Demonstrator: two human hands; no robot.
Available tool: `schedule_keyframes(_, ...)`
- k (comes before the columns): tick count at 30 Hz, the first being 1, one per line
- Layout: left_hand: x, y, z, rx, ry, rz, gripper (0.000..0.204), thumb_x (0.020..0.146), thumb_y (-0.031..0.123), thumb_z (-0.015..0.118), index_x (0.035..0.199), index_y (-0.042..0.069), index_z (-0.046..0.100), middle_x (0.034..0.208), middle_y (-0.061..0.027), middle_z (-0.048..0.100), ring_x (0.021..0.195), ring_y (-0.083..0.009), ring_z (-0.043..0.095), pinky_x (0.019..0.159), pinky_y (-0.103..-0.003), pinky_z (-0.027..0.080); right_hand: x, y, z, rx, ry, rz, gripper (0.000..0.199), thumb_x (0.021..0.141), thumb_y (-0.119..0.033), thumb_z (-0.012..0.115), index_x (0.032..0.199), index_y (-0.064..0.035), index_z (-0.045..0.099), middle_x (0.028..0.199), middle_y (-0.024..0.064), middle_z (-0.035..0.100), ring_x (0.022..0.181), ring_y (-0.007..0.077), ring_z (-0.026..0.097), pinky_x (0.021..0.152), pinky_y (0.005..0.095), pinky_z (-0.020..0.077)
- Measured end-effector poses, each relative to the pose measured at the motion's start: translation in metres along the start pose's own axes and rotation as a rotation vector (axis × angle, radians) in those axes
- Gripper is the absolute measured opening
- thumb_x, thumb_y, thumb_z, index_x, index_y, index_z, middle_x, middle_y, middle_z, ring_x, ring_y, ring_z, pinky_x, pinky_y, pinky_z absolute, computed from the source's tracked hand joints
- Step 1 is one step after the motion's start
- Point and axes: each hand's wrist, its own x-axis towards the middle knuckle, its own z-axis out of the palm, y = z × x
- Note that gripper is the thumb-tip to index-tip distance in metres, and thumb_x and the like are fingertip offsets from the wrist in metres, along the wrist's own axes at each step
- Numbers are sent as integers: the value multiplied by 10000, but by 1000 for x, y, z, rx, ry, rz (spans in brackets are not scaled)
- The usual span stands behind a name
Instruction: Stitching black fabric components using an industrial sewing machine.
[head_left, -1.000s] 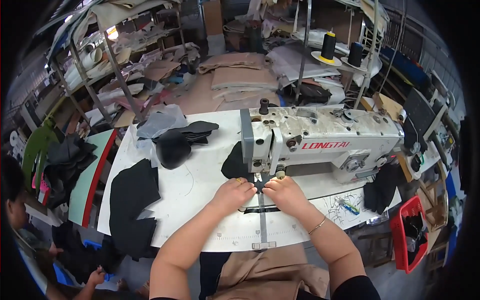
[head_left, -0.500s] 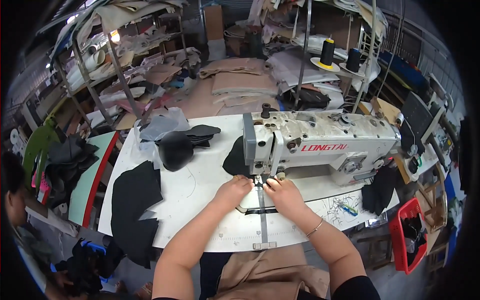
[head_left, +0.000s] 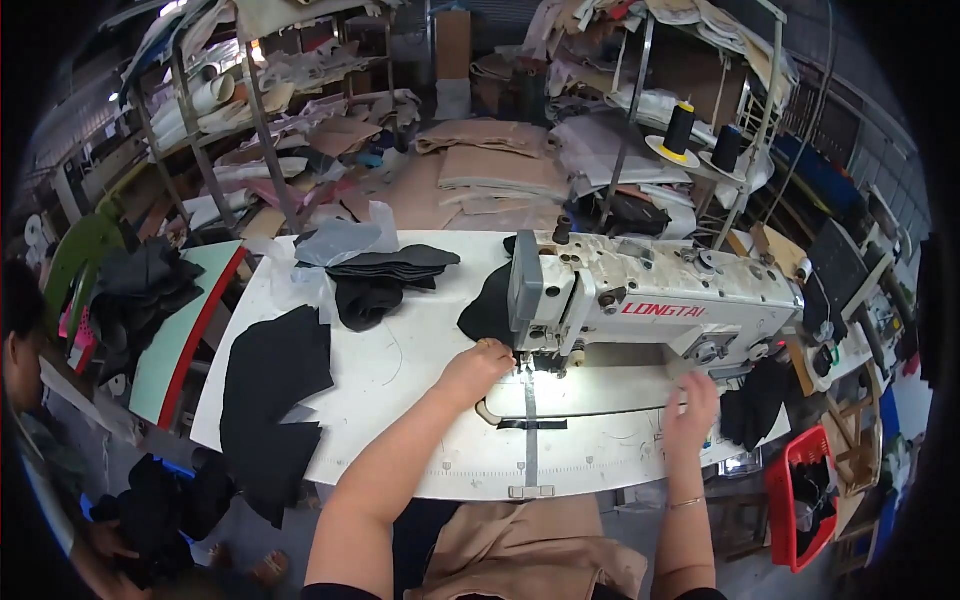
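Observation:
Black cut fabric lies on the white table left of the sewing machine, partly hidden behind its head. My left hand is at the presser foot, its fingers closed together on the near edge of that fabric; the fingertips are partly hidden. A lamp lights the needle area. Over the right part of the table is my right hand, slightly blurred, its fingers loosely bent and apart with nothing visible in them. It covers most of the spot with the small snips and thread ends.
Black fabric panels lie at the table's left, with stacked black pieces behind. A red basket stands at the right. Thread cones stand behind the machine. Another person is at the far left.
My right hand has left the needle area and moved right, over the snips. My left hand stays by the presser foot. The rounded black piece on the left has settled, and the view has shifted slightly.

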Motion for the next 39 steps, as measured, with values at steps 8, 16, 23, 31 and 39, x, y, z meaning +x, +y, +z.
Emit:
schedule_keyframes(8, 0, -3, 3, -87, 15, -28, 145, 770, 62, 585, 890, 47, 666, 996, -75, 643, 965, -248, 613, 738, -328, 552, -13, 30, -5, 53, -56, 236, 359, 808, -57, 641, 1141, 17, 531, 1185, 202, 524, 1136, 388, 496, 980, 449, 396)
schedule_keyframes(16, 3, 2, -9, -84, 13, -89, 110, 788, 87, 619, 870, 60, 686, 914, -91, 649, 899, -265, 619, 755, -349, 528, -9, 30, -9, -190, -614, 413, 355, 793, -102, 672, 1107, 8, 551, 1231, 188, 541, 1165, 375, 493, 1003, 491, 372)
schedule_keyframes(23, 6, 4, -1, -75, 60, -48, 93, 789, 119, 636, 852, 89, 697, 897, -50, 652, 911, -229, 616, 725, -331, 543, -9, 44, -6, -189, 37, 131, 392, 796, -113, 667, 1146, 28, 560, 1268, 183, 545, 1208, 375, 486, 1070, 498, 321)
schedule_keyframes(31, 6, 3, -3, -30, 79, -31, 72, 789, 107, 640, 825, 83, 697, 850, -48, 647, 888, -235, 620, 704, -332, 546, -25, 41, 10, -324, -240, 206, 418, 846, -215, 613, 1167, 49, 567, 1219, 209, 578, 1188, 319, 515, 1080, 493, 295)
schedule_keyframes(39, 8, 4, -8, -64, 111, -12, 89, 759, 50, 686, 839, 82, 708, 875, -60, 665, 827, -260, 626, 712, -351, 542, -3, 29, -10, -296, -88, 183, 364, 825, -154, 642, 1134, 29, 580, 1221, 186, 580, 1214, 349, 497, 1060, 515, 317)
